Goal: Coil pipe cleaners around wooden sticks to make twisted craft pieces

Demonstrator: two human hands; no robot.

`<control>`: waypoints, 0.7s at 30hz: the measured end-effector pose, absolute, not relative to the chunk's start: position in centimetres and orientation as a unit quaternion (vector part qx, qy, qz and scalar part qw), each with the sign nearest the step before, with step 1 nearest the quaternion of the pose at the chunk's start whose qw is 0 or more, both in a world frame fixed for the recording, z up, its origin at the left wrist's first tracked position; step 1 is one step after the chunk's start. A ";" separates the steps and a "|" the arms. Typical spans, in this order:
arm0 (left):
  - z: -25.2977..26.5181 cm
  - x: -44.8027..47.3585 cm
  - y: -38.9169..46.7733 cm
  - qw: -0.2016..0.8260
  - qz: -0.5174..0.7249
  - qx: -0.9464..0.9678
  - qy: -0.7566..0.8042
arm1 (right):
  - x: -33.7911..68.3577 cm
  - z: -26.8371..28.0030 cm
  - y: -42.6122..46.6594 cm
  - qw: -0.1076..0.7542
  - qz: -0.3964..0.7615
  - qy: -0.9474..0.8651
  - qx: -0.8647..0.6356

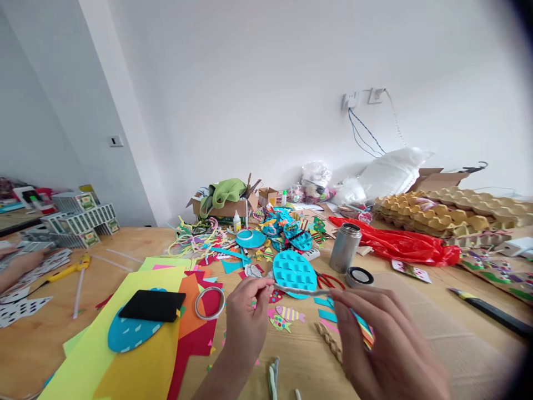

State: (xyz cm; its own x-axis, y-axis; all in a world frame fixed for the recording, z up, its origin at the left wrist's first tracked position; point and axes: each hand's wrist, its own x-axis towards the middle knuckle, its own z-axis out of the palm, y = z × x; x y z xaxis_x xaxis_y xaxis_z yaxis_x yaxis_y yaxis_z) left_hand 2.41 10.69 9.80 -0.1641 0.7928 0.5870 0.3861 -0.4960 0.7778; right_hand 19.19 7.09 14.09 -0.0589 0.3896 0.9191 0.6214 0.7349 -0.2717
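Note:
My left hand and my right hand are both closed in a pinch on a grey strand that looks like a pipe cleaner. It is stretched nearly level between my fingertips. Just behind it lies a blue paper oval with raised flaps. Below the strand are striped and dotted paper fish on the wooden table. A braided tan cord is partly hidden by my right hand. Short pale strands lie at the near edge. Striped rainbow paper shows behind my right fingers.
On the left, a black phone rests on blue and yellow paper beside a tape roll. A metal flask, red-handled scissors and a utility knife lie right. Egg trays stand behind. Another person's hand handles cards.

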 end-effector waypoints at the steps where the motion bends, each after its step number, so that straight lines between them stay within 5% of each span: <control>1: 9.8 2.4 10.6 0.156 0.605 0.632 0.458 | 19.5 14.2 7.0 0.616 -0.063 -0.691 -0.374; 5: 9.8 2.5 10.4 0.122 0.610 0.677 0.394 | 21.7 14.3 8.7 0.638 0.187 -0.552 -0.503; 10: 9.7 2.9 10.2 0.085 0.605 0.711 0.348 | 21.8 13.1 11.2 0.386 0.583 -0.582 -0.415; 14: 9.6 3.0 10.3 0.062 0.605 0.723 0.328 | 19.2 12.2 11.0 0.350 0.668 -0.542 -0.371; 21: 9.3 3.2 10.4 0.048 0.631 0.688 0.355 | 16.8 10.6 11.0 0.449 0.688 -0.477 -0.313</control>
State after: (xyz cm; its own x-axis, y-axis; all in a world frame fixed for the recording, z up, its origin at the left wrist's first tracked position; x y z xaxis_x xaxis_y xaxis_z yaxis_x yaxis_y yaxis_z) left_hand 3.25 10.41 9.33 -0.0487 0.5488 0.8345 0.4269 -0.7439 0.5141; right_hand 16.78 10.96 10.55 -0.4003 0.9164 -0.0031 -0.3190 -0.1425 -0.9370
